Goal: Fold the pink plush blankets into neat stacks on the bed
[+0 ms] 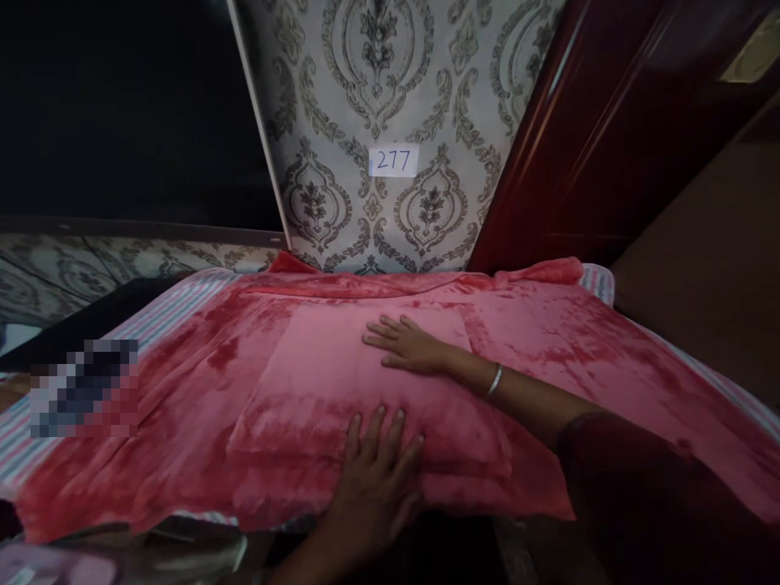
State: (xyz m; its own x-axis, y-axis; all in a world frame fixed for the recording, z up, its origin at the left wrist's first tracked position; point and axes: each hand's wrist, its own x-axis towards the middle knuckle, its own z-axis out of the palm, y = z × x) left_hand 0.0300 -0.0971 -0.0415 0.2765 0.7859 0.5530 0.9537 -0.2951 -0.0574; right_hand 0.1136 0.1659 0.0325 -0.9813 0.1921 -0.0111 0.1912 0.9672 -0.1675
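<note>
A pink-red plush pillow-shaped bundle (305, 374) lies flat in the middle of a red plush blanket (176, 390). I cannot tell whether it is a pillow or folded cloth. Its near edge shows more than one layer. My right hand (411, 345) rests flat on its top, fingers spread and pointing left, with a light bracelet (496, 379) on the wrist. From the bottom, my left hand (378, 471) reaches up with fingers apart, touching the front edge of the bundle. Neither hand grips anything.
Striped cloth (201, 286) shows beneath the blanket's sides. A large dark screen (134, 114) stands at the back left. Behind are patterned wallpaper (378, 73), a paper label (393, 161) reading 277, and a dark red door (585, 138). A pixelated patch covers something at left.
</note>
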